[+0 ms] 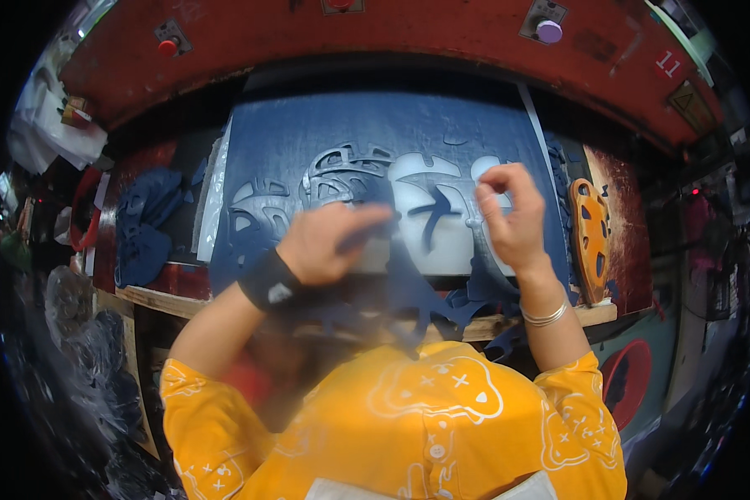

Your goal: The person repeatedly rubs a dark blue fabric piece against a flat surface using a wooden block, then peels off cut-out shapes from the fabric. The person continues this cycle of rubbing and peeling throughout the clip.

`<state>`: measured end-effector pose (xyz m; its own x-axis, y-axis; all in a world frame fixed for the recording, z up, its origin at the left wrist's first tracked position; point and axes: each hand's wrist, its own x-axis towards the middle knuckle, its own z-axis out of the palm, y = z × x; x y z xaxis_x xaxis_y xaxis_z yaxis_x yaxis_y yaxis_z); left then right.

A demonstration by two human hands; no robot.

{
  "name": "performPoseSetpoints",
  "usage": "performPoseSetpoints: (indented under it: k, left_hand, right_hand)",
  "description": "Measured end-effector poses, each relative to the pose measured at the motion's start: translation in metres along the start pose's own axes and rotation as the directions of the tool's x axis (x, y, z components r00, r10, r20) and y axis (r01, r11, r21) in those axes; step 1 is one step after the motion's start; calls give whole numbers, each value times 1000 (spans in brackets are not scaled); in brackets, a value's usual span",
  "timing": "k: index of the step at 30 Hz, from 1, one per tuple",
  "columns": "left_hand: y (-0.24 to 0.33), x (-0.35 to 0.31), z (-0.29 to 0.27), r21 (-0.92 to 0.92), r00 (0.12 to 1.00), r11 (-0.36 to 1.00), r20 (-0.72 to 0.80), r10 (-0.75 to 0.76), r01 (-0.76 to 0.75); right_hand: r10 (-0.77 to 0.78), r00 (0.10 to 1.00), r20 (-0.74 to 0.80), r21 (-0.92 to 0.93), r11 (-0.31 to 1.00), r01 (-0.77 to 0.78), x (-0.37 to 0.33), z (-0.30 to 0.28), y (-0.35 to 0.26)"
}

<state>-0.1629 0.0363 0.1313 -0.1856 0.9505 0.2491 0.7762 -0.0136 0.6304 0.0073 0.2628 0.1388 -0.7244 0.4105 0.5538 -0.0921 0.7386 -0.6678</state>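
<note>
A dark blue sheet lies across the work surface, with cut-out shapes and openings in its middle that bare a pale board. Over the left part of the cut-outs is my left hand, black band on the wrist. Its forefinger stretches right, and motion smears the other fingers. My right hand is closed in a pinch beside a pale round opening; what sits between thumb and fingers is too small to name. Between the hands, a blue cut scrap hangs over the front edge toward my yellow shirt.
A red machine beam with buttons crosses the far side. An orange plate with holes lies at the right, and blue cut pieces are piled at the left. A wooden rail edges the front. Clear plastic bags stand lower left.
</note>
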Motion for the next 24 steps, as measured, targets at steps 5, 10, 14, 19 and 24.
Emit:
performPoseSetpoints:
  k: [5, 10, 14, 19, 24]
  left_hand:
    - [-52, 22, -46, -689, 862, 672, -136, -488, 271]
    - [-117, 40, -129, -846, 498, 345, -522, -693, -407]
    - [-115, 39, -232, -662, 349, 490, -732, -585, -567]
    - [-89, 6, -223, -104, 503, 994, -858, -101, 22]
    - [-32, -68, -111, 266, 999, 964, 25, 23, -29]
  right_hand:
    - [-119, 932, 342, -131, 976, 173, -18, 45, -9]
    - [-109, 886, 451, -177, 962, 208, -34, 60, 7]
    - [-80, 880, 467, -154, 973, 170, -36, 57, 13]
    - [-54, 878, 476, -134, 982, 134, -33, 56, 10]
    - [-63, 884, 464, -127, 982, 136, -32, 58, 8]
